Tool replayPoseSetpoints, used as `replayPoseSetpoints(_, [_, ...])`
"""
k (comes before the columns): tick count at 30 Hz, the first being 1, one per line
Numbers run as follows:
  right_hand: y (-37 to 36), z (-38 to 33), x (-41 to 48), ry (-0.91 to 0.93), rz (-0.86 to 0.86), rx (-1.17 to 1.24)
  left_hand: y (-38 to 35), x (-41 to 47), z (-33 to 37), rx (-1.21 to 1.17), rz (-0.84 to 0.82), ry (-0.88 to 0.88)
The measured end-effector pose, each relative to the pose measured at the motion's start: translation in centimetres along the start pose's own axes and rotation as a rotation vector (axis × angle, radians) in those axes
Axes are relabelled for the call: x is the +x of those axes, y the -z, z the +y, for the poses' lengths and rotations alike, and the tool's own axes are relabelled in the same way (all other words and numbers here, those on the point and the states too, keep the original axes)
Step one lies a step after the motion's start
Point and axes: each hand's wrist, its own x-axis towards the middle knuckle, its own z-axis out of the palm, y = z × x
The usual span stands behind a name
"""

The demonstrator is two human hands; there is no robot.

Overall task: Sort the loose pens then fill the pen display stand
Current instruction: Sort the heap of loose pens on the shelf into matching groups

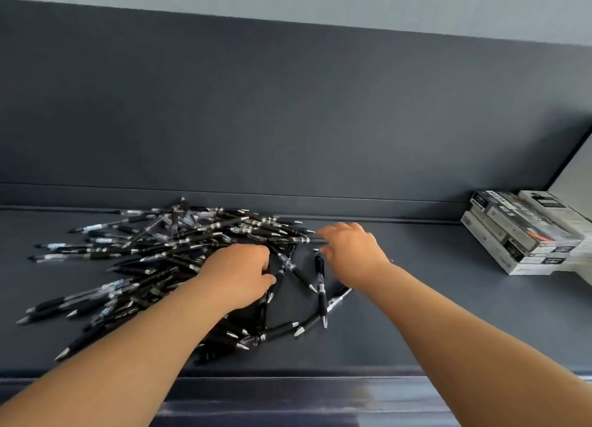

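A big loose heap of black click pens (153,253) lies on the dark shelf (432,298), left of centre. My left hand (237,276) lies on the heap's right side, with fingers and thumb curled round a few pens (266,317) that stick out below the palm. At the heap's right edge, my right hand (349,247) pinches the end of one black pen (304,240) that lies level along the back. Several single pens (321,285) lie scattered between my two hands. No pen display stand is in view.
A stack of white and black pen boxes (525,234) sits at the shelf's far right against the back. A dark back panel (288,122) rises behind the shelf. The shelf's front lip (288,375) runs under my forearms.
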Motion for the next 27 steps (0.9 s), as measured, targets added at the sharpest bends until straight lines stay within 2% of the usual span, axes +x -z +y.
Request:
replayPoseSetpoints(6, [-0.9, -0.6, 1.0, 0.017, 0.006, -0.025, -0.7, 0.9, 0.0, 0.028, -0.026, 0.002])
replayPoseSetpoints(11, [-1.0, -2.0, 1.0, 0.058, 0.103, 0.028, -1.1, 1.5, -0.1, -0.003, -0.006, 0.023])
replayPoseSetpoints(15, [-1.1, -3.5, 0.7, 0.083, 0.027, 0.168, -1.1, 1.7, 0.0, -0.059, 0.004, 0.079])
replayPoseSetpoints(21, [-1.8, -3.8, 0.4, 0.052, -0.064, 0.177, -0.7, 1.7, 0.4, -0.136, 0.013, 0.152])
replayPoseSetpoints(27, [-0.1, -2.9, -0.1, -0.028, -0.051, 0.388, -0.1, 1.7, 0.0, -0.225, 0.071, 0.193])
